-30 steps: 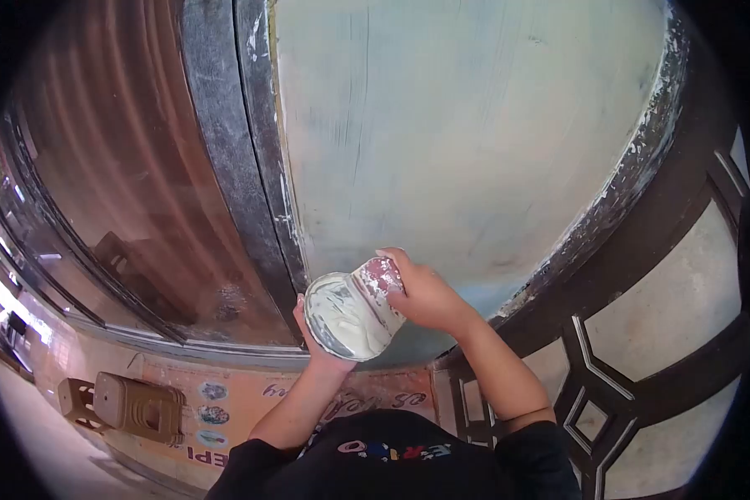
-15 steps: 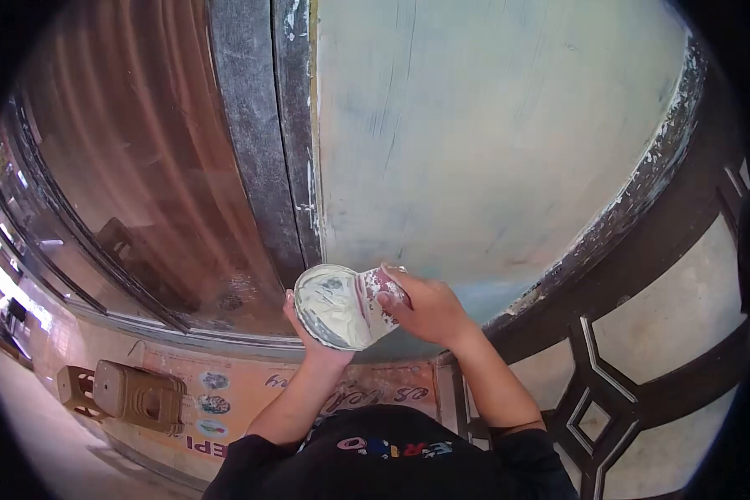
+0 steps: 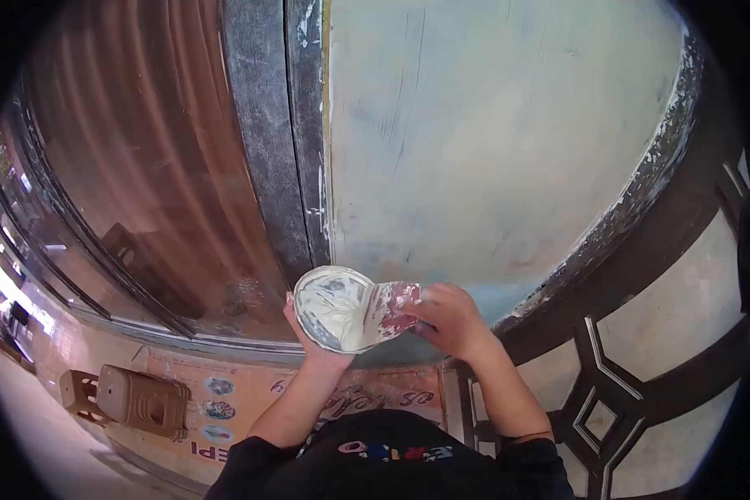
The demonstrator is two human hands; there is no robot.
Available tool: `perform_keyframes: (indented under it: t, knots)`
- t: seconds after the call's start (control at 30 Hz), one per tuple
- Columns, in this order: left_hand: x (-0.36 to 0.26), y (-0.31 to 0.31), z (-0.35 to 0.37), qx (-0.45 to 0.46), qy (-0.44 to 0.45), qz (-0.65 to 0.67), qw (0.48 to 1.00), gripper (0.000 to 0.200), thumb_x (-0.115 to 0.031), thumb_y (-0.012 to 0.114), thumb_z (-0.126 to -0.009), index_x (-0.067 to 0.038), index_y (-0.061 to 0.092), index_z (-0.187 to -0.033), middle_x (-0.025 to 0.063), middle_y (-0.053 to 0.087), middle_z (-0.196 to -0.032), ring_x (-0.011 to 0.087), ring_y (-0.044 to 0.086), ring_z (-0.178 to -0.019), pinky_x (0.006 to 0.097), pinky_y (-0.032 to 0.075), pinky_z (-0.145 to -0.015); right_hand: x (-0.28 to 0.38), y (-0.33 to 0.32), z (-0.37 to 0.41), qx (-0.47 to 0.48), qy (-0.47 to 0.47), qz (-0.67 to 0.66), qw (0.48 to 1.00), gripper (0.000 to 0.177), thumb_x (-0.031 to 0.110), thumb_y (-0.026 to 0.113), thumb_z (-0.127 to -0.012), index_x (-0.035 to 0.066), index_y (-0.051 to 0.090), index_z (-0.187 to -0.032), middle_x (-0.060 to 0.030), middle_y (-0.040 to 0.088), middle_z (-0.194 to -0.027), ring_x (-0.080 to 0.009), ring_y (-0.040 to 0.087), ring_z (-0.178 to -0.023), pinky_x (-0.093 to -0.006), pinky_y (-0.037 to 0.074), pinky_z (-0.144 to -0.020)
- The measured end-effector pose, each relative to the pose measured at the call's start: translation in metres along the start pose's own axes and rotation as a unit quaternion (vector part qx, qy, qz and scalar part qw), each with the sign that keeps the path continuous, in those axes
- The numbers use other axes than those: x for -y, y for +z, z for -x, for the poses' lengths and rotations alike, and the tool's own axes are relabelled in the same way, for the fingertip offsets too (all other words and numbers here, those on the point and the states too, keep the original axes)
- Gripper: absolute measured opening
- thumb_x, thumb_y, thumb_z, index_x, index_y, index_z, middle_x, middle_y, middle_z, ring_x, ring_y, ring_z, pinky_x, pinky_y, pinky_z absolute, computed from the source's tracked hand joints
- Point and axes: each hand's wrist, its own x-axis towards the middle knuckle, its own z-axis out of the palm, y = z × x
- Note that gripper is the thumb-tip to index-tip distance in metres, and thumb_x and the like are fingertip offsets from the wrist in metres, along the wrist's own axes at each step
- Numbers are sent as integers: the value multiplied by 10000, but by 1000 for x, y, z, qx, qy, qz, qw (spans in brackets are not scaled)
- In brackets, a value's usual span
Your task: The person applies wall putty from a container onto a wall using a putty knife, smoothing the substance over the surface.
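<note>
My left hand [image 3: 328,357] supports a round, shallow lid-like container [image 3: 307,320] from below and the left, its fingers curled around the rim. Creamy white putty [image 3: 346,315] is smeared across the inside, thickest toward the right. In my right hand [image 3: 454,323] is a flat reddish putty scraper [image 3: 389,310], pinched between thumb and fingers. White residue speckles the scraper, and its left edge lies against the putty at the container's right side. Behind both hands stands a pale wall panel [image 3: 500,150] with streaks and patches.
A dark, paint-flecked frame [image 3: 271,125] borders the panel on the left, beside glass with a brown curtain [image 3: 142,150]. Brown plastic stools [image 3: 142,400] stand lower left, near an orange printed banner [image 3: 250,400]. Dark-trimmed tiling [image 3: 667,308] lies to the right.
My right hand has shifted slightly right and down and its grip on the scraper has changed, exposing more of the blade. The container has tilted a little, and the camera view has shifted slightly.
</note>
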Motion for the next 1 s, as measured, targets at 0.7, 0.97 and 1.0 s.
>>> perform_keyframes:
  t: [0.7,0.97,1.0]
  knots:
    - [87,12,10,-48,-35,-18,998,799,-738,345,-875,-145,459,-1399,127,501,-1389,330,507,-1246,513,420,-1038,5,-60,9,-69,92,39,993,115,234,691,-817,134,663,-866,-30,634,-716,-242,608,-691,-378,382,-636]
    - [134,16,0,13,-119,51,992,792,-732,369,-859,-177,448,-1420,113,456,-1444,349,473,-1291,546,390,-1065,-31,-88,41,-77,102,53,990,159,257,665,-871,104,646,-833,-66,579,-628,-283,586,-625,-392,381,-602]
    - [138,15,-1,15,-108,37,993,791,-733,371,-859,-176,456,-1414,112,466,-1435,348,481,-1283,547,393,-1061,-32,-95,43,-127,91,21,988,181,258,664,-866,81,655,-824,-83,590,-639,-303,579,-617,-402,394,-604]
